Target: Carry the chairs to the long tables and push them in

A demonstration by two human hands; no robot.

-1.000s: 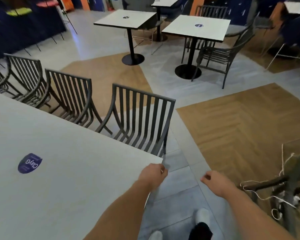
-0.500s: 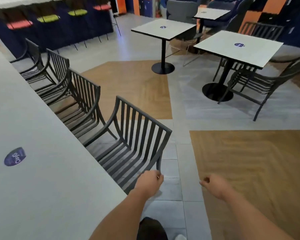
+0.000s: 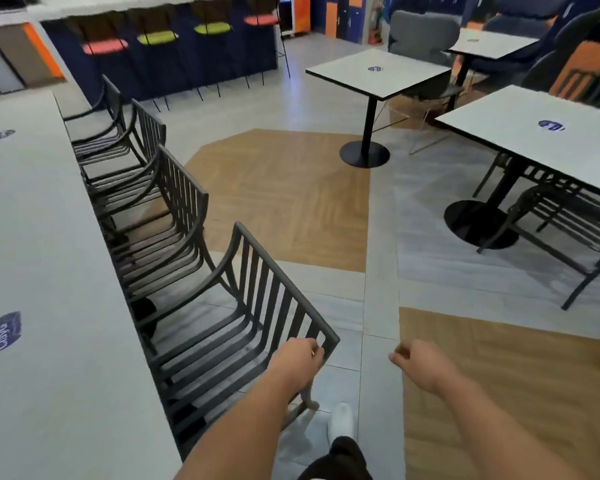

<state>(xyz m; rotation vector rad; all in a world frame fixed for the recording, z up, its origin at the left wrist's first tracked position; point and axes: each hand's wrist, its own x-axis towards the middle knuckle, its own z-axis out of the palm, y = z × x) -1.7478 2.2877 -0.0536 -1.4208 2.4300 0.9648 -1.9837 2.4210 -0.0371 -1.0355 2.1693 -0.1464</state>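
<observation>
The nearest chair (image 3: 288,284) stands between the bench (image 3: 49,306) and the left grip (image 3: 300,356), whose fingers curl at the chair's back rail, perhaps clasping it. The right grip (image 3: 414,365), loosely curled and empty, is farther from the chair.

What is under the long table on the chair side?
The dark slatted chairs have their seat fronts tucked under the edge of the long table. Anything deeper is covered by the tabletop.

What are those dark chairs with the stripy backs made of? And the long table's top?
The chair looks like metal or moulded plastic, in matte dark grey: thin even slats, smoothly curved arms. I cannot tell which. The long table seems topped with smooth pale laminate: flat, uniform, no grain showing.
</observation>
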